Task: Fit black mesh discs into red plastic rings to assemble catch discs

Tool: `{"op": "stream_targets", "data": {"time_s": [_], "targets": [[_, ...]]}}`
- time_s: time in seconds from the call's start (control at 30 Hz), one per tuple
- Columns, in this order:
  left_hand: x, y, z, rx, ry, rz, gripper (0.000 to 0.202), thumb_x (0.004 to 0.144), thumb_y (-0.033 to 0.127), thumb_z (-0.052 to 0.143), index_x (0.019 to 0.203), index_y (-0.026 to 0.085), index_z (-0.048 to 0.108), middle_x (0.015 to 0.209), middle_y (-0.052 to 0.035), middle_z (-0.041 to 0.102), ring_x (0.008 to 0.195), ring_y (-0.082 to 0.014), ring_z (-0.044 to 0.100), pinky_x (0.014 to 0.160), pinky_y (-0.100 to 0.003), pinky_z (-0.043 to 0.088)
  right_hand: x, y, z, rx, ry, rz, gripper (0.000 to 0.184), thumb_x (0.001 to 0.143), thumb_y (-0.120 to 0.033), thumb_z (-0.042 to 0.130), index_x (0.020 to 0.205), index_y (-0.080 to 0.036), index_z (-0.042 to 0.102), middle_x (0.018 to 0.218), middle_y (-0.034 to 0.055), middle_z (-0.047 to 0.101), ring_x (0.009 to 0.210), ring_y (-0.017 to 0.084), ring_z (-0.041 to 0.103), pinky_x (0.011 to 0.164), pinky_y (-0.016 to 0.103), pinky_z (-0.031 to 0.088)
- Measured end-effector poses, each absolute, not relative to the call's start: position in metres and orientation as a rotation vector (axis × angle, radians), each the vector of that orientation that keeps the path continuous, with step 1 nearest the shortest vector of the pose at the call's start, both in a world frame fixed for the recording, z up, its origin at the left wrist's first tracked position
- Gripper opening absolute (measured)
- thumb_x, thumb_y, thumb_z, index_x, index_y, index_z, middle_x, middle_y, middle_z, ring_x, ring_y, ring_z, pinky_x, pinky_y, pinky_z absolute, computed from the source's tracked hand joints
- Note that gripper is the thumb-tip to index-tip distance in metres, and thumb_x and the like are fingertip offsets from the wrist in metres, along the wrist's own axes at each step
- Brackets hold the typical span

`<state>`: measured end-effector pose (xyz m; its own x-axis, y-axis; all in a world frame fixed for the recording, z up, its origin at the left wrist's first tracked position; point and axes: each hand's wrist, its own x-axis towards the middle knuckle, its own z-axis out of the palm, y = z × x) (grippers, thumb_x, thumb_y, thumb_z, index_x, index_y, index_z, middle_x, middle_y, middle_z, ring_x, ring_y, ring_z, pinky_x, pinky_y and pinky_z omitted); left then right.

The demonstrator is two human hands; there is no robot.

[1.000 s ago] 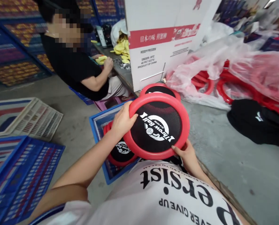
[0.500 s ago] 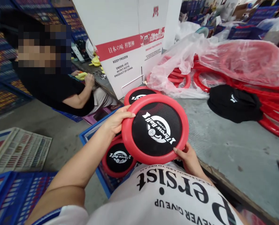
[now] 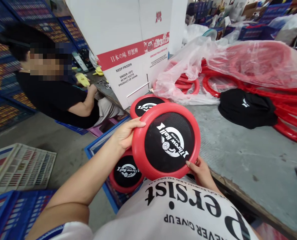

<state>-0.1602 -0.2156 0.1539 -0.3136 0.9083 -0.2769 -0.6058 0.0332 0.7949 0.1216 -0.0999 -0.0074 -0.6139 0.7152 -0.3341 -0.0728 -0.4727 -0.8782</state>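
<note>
The thumb of the left hand [image 3: 125, 135] lies flat over the upper left rim of the disc [image 3: 167, 141]; the other fingers go under the disc and are hidden. At the lower right edge, the thumb tip of the right hand [image 3: 200, 170] presses on the rim, with that hand's other fingers also tucked out of sight below. Both hands grasp the disc from opposite sides, and it hangs in the air in front of the chest, tilted with its face up towards the camera.

The disc is a red plastic ring round a black mesh centre. White lettering, "Throw Ball", curves about a small ball logo and runs slantwise.

The bare left forearm stretches from the lower left up to the rim. The right hand sits close to the body, just above the white shirt [image 3: 183, 216] with black print.

Below the held disc a second disc [image 3: 127, 171] lies in a blue crate [image 3: 96, 146]. A third disc [image 3: 146, 105] rests behind it on the grey table [image 3: 238, 150], near a cardboard box [image 3: 128, 50]. Farther right are a black cap [image 3: 245, 108] and a plastic bag [image 3: 238, 63] over red rings [image 3: 288, 131]. A co-worker [image 3: 58, 96] in black sits at the left.
</note>
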Motion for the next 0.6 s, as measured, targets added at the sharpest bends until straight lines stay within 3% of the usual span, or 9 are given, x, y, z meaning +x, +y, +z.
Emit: {"op": "stream_targets", "data": {"time_s": [0.1, 0.23, 0.33, 0.47, 0.6], "targets": [[-0.154, -0.213, 0.159, 0.402, 1.043, 1.568, 0.037, 0.077, 0.002, 0.062, 0.112, 0.007, 0.072, 0.091, -0.0118, 0.08, 0.098, -0.0342, 0.078, 0.097, -0.046, 0.063, 0.124, -0.101, -0.01, -0.957, -1.189, 2.139, 0.061, 0.063, -0.044, 0.094, 0.111, -0.021, 0.065, 0.084, 0.0024, 0.077, 0.062, 0.018, 0.069, 0.056, 0.029, 0.06], [-0.15, -0.21, 0.162, 0.403, 1.025, 1.568, 0.022, 0.078, 0.006, 0.065, 0.098, 0.008, 0.074, 0.079, -0.0083, 0.079, 0.073, -0.0228, 0.077, 0.076, -0.032, 0.067, 0.127, -0.102, -0.018, -0.969, -1.214, 2.117, 0.063, 0.064, -0.047, 0.093, 0.114, -0.021, 0.063, 0.085, 0.0025, 0.077, 0.062, 0.018, 0.069, 0.054, 0.029, 0.06], [-0.148, -0.208, 0.164, 0.451, 1.017, 1.542, 0.013, 0.076, 0.01, 0.071, 0.088, 0.008, 0.074, 0.079, -0.0081, 0.079, 0.066, -0.0187, 0.075, 0.068, -0.027, 0.066, 0.129, -0.103, -0.025, -0.977, -1.206, 2.126, 0.065, 0.064, -0.048, 0.093, 0.114, -0.021, 0.062, 0.086, 0.0023, 0.076, 0.062, 0.017, 0.069, 0.052, 0.028, 0.06], [-0.143, -0.204, 0.169, 0.514, 1.028, 1.516, 0.015, 0.074, 0.014, 0.074, 0.088, 0.007, 0.075, 0.082, -0.0089, 0.079, 0.068, -0.0187, 0.075, 0.069, -0.027, 0.067, 0.131, -0.104, -0.027, -0.938, -1.176, 2.128, 0.065, 0.065, -0.047, 0.093, 0.116, -0.022, 0.061, 0.088, 0.0019, 0.076, 0.063, 0.017, 0.07, 0.054, 0.029, 0.061], [-0.135, -0.2, 0.175, 0.515, 1.048, 1.567, 0.032, 0.072, 0.009, 0.074, 0.104, 0.011, 0.075, 0.091, -0.0081, 0.081, 0.079, -0.0209, 0.079, 0.08, -0.029, 0.067, 0.132, -0.104, -0.022, -0.919, -1.12, 2.117, 0.065, 0.062, -0.046, 0.094, 0.112, -0.021, 0.06, 0.08, 0.0003, 0.075, 0.06, 0.017, 0.068, 0.053, 0.029, 0.061]]}}
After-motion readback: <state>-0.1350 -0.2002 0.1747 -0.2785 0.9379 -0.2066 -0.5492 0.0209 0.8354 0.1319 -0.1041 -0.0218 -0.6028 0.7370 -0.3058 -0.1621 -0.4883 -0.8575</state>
